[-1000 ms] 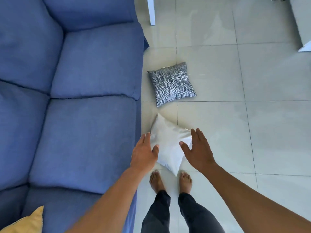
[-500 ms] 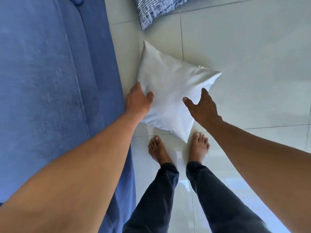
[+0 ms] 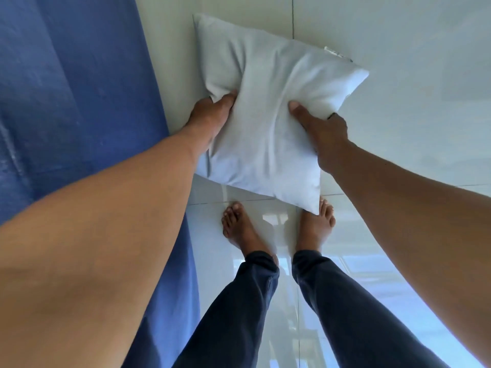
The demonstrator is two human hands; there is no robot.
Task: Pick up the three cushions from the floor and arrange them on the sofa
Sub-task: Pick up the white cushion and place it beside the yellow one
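Note:
A plain white cushion (image 3: 268,123) fills the upper middle of the head view, just right of the blue sofa (image 3: 74,96). My left hand (image 3: 210,115) grips its left edge, thumb pressed into the fabric. My right hand (image 3: 321,131) grips its right edge, thumb on top. Both hands squeeze the cushion so it creases between them. Its lower corner hangs over my bare feet (image 3: 276,227). The patterned cushion and the yellow cushion are out of view.
Pale glossy floor tiles (image 3: 398,128) spread to the right and behind the cushion. The sofa's front edge runs down the left side, close to my left leg. My dark trouser legs (image 3: 265,309) stand directly below.
My hands went from open above the white cushion to closed on its two sides. The camera dropped closer, and the patterned cushion slid out of the top of the view.

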